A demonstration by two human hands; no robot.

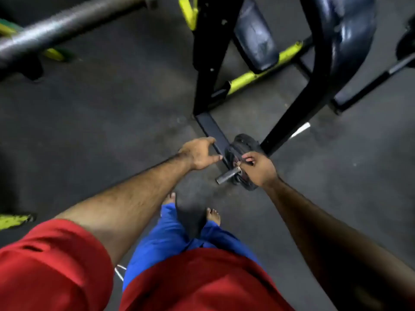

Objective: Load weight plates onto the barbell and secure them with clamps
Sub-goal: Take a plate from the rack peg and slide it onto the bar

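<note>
Low on the rack (pixel 292 131) peg (pixel 226 175), right hand (pixel 259 169) gripped small weight plates (pixel 243 144) (edges blurred), left hand (pixel 198 153) hovered open beside, touching nothing.

Floor (pixel 112 113) dark grey, faintly mottled. Rack frame (pixel 206 63) black; its crossbars (pixel 265 72) yellow-green. Small weight plates (pixel 244 144) black, reddish mark near hub. Storage peg (pixel 228 175) bare grey steel. Barbell (pixel 67 23) dull grey metal. Large plate (pixel 352 37) blue-black, sheen. Shirt (pixel 56 265) red. Trousers (pixel 170 239) bright blue.
</note>
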